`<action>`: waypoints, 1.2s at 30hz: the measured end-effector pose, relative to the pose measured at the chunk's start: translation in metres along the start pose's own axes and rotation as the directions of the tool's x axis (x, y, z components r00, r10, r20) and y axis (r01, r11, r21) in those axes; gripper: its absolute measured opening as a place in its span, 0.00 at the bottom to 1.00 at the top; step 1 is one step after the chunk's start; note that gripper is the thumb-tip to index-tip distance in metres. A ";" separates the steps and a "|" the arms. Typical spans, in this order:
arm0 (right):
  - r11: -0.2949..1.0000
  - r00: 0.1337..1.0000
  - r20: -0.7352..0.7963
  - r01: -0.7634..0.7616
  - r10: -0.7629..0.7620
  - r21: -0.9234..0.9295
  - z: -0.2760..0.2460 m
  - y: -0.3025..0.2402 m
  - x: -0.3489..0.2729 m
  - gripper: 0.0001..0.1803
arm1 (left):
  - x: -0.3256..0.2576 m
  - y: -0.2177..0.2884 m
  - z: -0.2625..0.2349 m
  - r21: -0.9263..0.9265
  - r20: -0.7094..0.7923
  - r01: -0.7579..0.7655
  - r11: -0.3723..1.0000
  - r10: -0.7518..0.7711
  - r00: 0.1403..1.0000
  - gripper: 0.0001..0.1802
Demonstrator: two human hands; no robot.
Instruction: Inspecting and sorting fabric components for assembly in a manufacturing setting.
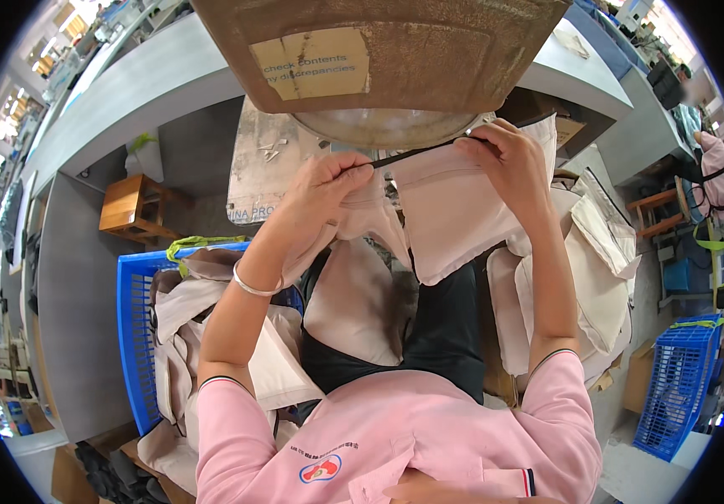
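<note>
The left hand (336, 178) and right hand (509, 160) grasp black-edged beige fabric panels (454, 214); a blue plastic basket (133, 328) stands left of both.

A pink short-sleeved polo-style top (387, 416) is worn, fairly simple stuff. Both sleeve ends are finished with a thin dark-and-white trim (557, 354). On the left of the chest, an oval badge (321, 469) is done in red, white and blue, with small dark lettering (325, 447) set above it. Lower right, a pink edge (509, 482) is striped in dark, white and red. A slim pale bangle (252, 290) is worn just up from the left hand (336, 178); the right hand (503, 155) is seen bare. Dark trousers (450, 328) are worn below.
</note>
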State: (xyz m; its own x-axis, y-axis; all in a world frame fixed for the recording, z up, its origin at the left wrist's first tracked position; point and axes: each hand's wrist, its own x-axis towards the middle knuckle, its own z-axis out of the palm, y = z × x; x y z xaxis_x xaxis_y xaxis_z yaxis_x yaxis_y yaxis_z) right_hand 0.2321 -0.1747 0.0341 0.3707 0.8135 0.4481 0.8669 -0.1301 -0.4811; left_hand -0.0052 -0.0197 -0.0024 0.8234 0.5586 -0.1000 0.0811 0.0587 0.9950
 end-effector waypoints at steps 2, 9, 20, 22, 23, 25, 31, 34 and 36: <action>1.000 1.000 0.007 -0.003 0.003 0.029 0.006 0.006 0.007 0.11 | 0.010 -0.002 -0.002 0.015 0.003 -0.031 0.999 0.031 1.000 0.14; 1.000 1.000 0.008 -0.010 0.010 -0.026 0.014 0.011 0.017 0.12 | 0.023 0.002 -0.008 -0.074 -0.069 -0.067 0.995 0.062 0.996 0.15; 1.000 1.000 -0.004 -0.025 0.025 -0.003 0.011 0.008 0.019 0.10 | 0.024 0.014 -0.009 -0.110 -0.119 -0.067 0.992 0.054 0.991 0.18; 0.999 1.000 -0.014 -0.017 0.017 0.033 0.010 0.006 0.019 0.10 | 0.023 0.016 -0.008 -0.097 -0.118 -0.063 0.993 0.051 0.992 0.19; 0.999 1.000 -0.012 -0.020 0.020 0.040 0.009 0.005 0.018 0.10 | 0.023 0.017 -0.007 -0.086 -0.121 -0.051 0.995 0.040 0.992 0.20; 0.998 1.000 -0.009 -0.025 0.026 0.053 0.005 0.000 0.015 0.10 | 0.024 0.015 -0.009 -0.067 -0.164 -0.086 0.994 0.074 0.984 0.18; 0.916 0.976 -0.203 -0.152 0.079 -0.372 -0.033 -0.029 -0.028 0.10 | 0.015 0.003 -0.031 -0.110 -0.209 -0.048 0.993 0.024 0.978 0.10; 0.870 0.948 -0.311 -0.095 -0.069 -0.484 -0.057 -0.046 -0.064 0.10 | -0.007 -0.007 -0.033 0.068 -0.006 0.015 0.998 -0.015 1.000 0.09; 0.821 0.925 -0.372 -0.152 -0.078 -0.551 -0.073 -0.049 -0.086 0.09 | -0.021 -0.013 -0.018 0.114 0.105 0.026 0.993 -0.038 0.994 0.09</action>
State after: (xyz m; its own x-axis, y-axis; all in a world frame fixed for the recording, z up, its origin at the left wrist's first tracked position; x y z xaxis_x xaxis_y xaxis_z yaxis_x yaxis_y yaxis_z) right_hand 0.1820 -0.2793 0.0742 0.3995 0.5519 0.7320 0.8384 -0.5429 -0.0482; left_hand -0.0334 -0.0170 -0.0133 0.8743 0.4657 -0.1369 0.1657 -0.0213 0.9859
